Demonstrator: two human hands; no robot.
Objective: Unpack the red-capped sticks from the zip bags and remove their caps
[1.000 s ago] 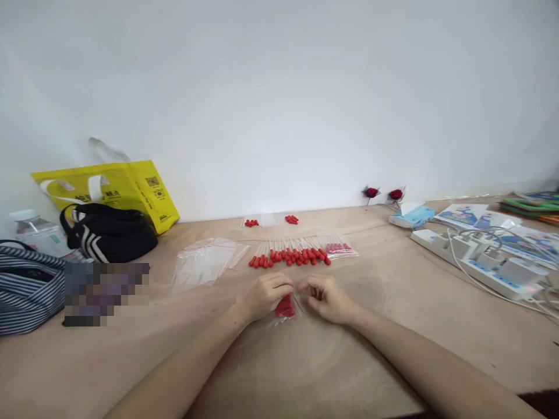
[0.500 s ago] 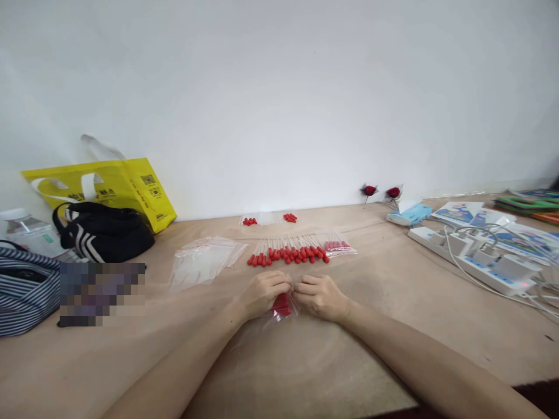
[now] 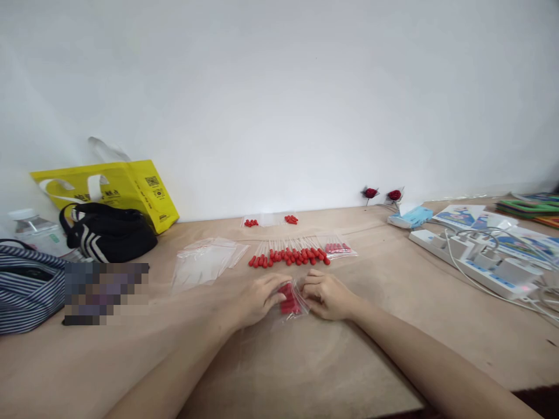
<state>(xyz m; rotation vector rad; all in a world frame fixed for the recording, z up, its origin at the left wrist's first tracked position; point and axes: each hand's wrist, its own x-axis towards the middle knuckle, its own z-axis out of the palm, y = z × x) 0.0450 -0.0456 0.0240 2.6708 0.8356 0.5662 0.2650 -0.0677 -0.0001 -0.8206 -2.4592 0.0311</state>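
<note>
In front of me is a small clear zip bag [image 3: 290, 304] with red-tipped sticks inside, low over the table. My right hand [image 3: 328, 295] pinches the right edge of this bag. My left hand [image 3: 261, 298] is at its left side, thumb and fingertips on the plastic, slightly blurred. Just beyond my hands lies a row of thin pale sticks with red heads [image 3: 297, 255]. A filled zip bag [image 3: 338, 247] lies at the right end of that row. Flat clear zip bags [image 3: 207, 262] are piled to the left.
Two further groups of red heads [image 3: 291, 219] in clear bags lie near the wall. On the left are a yellow bag [image 3: 151, 192], a black pouch [image 3: 116, 233] and a striped bag [image 3: 30, 291]. A power strip [image 3: 471, 265] with cables and a blue tissue pack [image 3: 410, 217] are on the right.
The zip bag has shifted slightly right and its red contents show more. My left thumb has parted from the fingers. The right hand still grips the bag's edge.
</note>
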